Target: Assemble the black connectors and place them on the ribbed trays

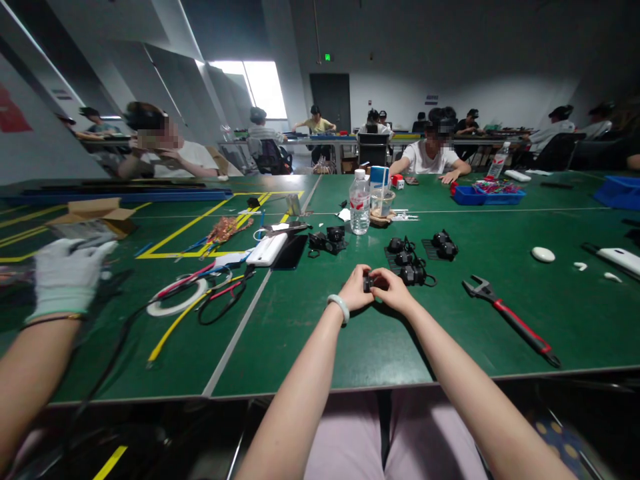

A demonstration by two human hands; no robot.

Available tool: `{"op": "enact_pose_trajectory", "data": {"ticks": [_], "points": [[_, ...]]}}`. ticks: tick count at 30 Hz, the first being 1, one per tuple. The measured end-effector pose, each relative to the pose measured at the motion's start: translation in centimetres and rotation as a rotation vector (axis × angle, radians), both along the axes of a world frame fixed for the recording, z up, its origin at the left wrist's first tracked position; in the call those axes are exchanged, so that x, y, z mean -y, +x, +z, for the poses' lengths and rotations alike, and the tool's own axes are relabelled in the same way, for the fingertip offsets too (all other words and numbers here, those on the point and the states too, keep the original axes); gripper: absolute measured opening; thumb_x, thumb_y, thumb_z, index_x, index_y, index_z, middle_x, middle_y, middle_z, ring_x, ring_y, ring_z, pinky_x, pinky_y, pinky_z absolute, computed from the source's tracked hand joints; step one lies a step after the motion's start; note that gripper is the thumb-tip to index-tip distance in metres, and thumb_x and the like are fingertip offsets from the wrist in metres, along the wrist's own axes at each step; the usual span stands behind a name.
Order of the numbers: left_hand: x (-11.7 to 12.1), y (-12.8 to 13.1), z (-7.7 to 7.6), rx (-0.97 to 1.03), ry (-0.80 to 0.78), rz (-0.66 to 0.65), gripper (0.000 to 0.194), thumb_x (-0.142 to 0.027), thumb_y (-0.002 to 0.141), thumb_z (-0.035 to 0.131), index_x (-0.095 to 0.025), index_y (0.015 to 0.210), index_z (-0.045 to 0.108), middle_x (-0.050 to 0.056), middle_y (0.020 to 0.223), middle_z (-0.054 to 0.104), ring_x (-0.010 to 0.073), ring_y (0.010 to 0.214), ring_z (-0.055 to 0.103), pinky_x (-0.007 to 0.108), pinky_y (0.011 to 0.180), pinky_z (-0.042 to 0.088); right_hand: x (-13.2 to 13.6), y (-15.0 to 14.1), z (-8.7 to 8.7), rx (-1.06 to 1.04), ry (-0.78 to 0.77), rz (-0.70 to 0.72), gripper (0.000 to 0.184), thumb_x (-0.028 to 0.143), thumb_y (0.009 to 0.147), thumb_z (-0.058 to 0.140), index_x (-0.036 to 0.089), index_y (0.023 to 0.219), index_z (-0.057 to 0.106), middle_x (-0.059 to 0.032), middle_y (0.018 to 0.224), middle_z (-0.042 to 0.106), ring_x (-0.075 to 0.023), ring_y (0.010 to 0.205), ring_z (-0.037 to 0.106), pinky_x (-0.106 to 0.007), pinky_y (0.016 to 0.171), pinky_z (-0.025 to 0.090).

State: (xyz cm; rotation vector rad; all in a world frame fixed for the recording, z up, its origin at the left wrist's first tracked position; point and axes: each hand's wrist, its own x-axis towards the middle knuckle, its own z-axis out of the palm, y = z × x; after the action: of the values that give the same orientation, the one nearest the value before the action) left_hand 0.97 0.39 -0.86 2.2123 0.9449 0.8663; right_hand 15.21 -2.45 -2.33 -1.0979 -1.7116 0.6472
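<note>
My left hand (357, 288), with a pale bracelet at its wrist, and my right hand (393, 290) meet over the green table. Between their fingertips they grip a small black part (369, 283); the fingers cover most of it, so its kind does not show. Just beyond my right hand lies a group of similar black parts (403, 257) on dark gridded pieces. A second group of black parts (441, 245) sits to its right, and another cluster (328, 240) is to the left, near the phone.
An adjustable wrench (510, 320) with a red-black handle lies at right. A water bottle (359, 203) and a plastic cup (383, 202) stand ahead. Cables (175, 320), a tape roll (177, 297) and a co-worker's gloved hand (67, 277) are at left. Blue trays (487, 195) sit farther off.
</note>
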Motion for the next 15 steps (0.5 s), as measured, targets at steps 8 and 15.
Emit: {"op": "enact_pose_trajectory", "data": {"ticks": [8,15], "points": [[-0.24,-0.10,-0.02,-0.020,0.001,-0.028,0.053,-0.012,0.053,0.057,-0.015,0.101,0.034,0.005,0.097,0.042,0.0183,0.092,0.044,0.037,0.085,0.036,-0.10,-0.01,-0.02,-0.004,0.008,0.007,0.027,0.017,0.062,0.051,0.018,0.090,0.051,-0.0012,0.085,0.054,-0.0125,0.073,0.052,-0.027,0.069,0.043],[-0.30,-0.05,-0.15,-0.014,0.000,-0.029,0.054,-0.011,0.053,0.057,-0.016,0.102,0.034,0.005,0.098,0.042,0.0188,0.092,0.044,0.037,0.085,0.036,-0.18,0.08,-0.04,-0.005,0.001,0.011,0.028,0.018,0.062,0.052,0.018,0.090,0.052,-0.0010,0.086,0.054,-0.0125,0.073,0.052,-0.027,0.069,0.042]]}}
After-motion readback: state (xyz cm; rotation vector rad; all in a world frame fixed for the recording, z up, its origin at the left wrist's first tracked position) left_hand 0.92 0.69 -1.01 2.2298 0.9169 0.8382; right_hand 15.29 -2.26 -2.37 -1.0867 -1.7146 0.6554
